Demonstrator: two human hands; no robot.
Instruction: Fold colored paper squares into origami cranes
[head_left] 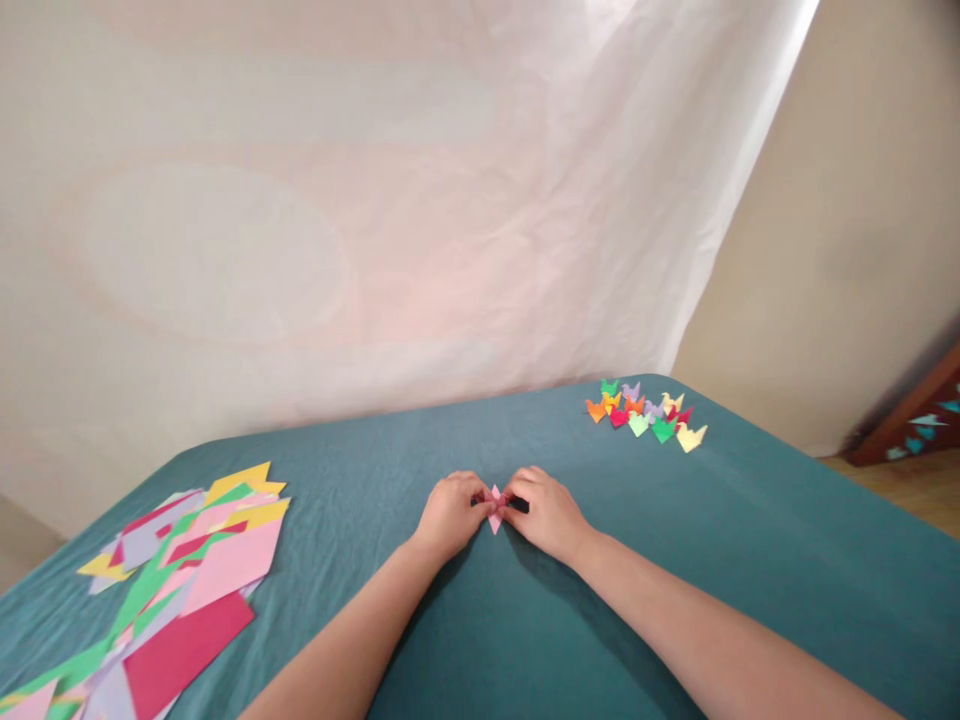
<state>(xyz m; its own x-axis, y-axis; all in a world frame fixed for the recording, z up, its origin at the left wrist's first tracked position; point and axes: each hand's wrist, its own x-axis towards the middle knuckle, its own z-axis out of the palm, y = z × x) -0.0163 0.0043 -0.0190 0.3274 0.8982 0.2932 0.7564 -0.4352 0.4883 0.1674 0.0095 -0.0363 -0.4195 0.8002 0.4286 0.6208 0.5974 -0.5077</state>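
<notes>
Left hand (452, 512) and right hand (547, 512) face each other, knuckles up, each with thumb and fingertips drawn together in a small pinch on its own side of a pink folded paper (494, 523). That piece sits between the two sets of fingertips, pointed ends toward and away from the wearer; whether it touches the blue-green tablecloth (450, 640) beneath the hands is unclear.

With so little paper between two grips, an uneven pull could skew a crease or tear a corner, and too hard a squeeze could crumple the middle. Well out to the left of the left hand, loose colored paper sheets (236, 560) overlap untidily; a swing of the left forearm (352, 630) could drag some along. Beyond the right hand and farther right, the folded paper birds (664, 430) look light enough to topple if the cloth were tugged.

Fingertips cover the sides of the pink piece, so its inner folds cannot be read. The sheets run out of view at lower left, and some birds partly hide others. Far right of the right hand, a reddish-brown panel (904, 405) is cut off, its pale shapes too small to identify.
</notes>
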